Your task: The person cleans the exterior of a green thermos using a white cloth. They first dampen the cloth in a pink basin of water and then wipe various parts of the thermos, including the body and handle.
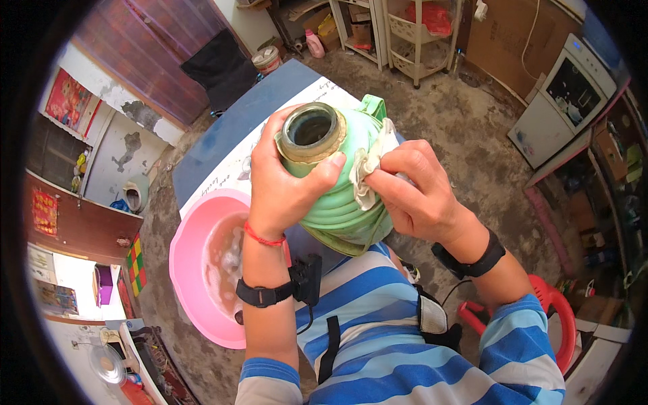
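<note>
A green plastic thermos flask (pixel 339 202) with a ribbed body is tilted so its open glass mouth faces up. My left hand (pixel 288 182) grips it around the neck, thumb on the shoulder. My right hand (pixel 420 192) pinches a crumpled whitish cloth (pixel 372 164) against the flask's right side. A green handle (pixel 373 105) sticks out beyond the shoulder. Left of the flask, a pink plastic basin (pixel 187 283) holds cloudy, sudsy water with a dark round thing partly hidden by my left forearm.
A table with a blue and white cover (pixel 228 136) stands beneath and behind the flask. A black chair (pixel 220 68) is beyond its far left edge. A red plastic chair (pixel 562 324) stands near my right elbow. Shelving (pixel 417 45) and a white cabinet (pixel 567 96) stand farther off.
</note>
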The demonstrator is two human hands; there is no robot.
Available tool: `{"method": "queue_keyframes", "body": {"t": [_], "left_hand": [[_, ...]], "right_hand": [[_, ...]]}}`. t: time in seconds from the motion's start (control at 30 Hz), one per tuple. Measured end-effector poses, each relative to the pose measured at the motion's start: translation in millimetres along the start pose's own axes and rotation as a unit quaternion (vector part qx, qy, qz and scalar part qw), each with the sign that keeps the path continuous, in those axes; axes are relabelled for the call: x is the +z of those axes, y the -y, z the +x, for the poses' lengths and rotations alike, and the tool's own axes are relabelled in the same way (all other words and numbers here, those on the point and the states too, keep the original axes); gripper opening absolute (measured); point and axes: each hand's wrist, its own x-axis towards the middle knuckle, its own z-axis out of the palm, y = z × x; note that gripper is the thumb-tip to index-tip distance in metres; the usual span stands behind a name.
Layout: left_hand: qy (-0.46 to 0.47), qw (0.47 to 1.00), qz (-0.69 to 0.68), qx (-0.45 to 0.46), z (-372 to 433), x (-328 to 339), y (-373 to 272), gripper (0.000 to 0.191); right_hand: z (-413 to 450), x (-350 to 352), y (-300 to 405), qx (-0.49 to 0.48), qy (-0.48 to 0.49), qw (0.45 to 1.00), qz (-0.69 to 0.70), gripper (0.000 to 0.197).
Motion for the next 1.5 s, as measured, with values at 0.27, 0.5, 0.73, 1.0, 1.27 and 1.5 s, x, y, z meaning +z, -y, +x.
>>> {"method": "queue_keyframes", "body": {"t": [0.27,0.5,0.73,1.0,1.27,1.5], "left_hand": [[-0.002,1.000,-0.015,-0.010,2.4,1.6,-1.4,0.060],[-0.011,1.000,-0.006,0.029,3.8,-0.5,8.9,0.057],[-0.018,0.999,0.025,0.011,2.4,2.9,0.0,0.054],[-0.015,0.999,0.026,0.020,4.3,6.8,3.1,0.055],[-0.019,1.000,0.019,0.012,3.5,8.3,3.0,0.056],[-0.024,1.000,0.006,0.011,2.8,9.5,2.3,0.058]], "right_hand": [[8.0,-4.9,-15.4,-0.009,0.033,0.999,-0.006,0.024],[8.0,-1.7,-2.2,0.055,0.018,0.998,-0.028,0.022],[9.9,-3.2,2.5,0.020,0.027,0.998,-0.046,0.023],[-1.6,-8.2,-40.9,0.100,0.009,0.992,-0.077,0.014],[7.2,-14.4,-6.6,0.543,-0.163,0.724,0.394,0.025],[13.2,-13.5,17.8,0.291,-0.001,0.950,0.111,0.015]]}}
